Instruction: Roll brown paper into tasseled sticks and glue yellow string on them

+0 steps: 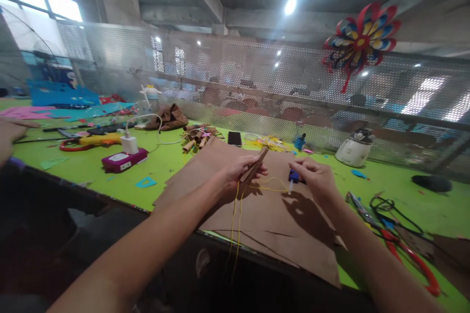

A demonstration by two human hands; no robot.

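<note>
Brown folded strip (254, 168), pinched in the left hand (240, 170) above the brown sheets (264, 215), trailed yellow thread (240, 212); the right hand (316, 177) gripped a blue, pale-tipped object (293, 176)! Close two-handed work, seemingly, next calling for steady fingers.

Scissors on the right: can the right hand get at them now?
Probably yes: the scissors lie beside the right forearm, mostly uncovered, though the right hand holds a blue item.
</note>
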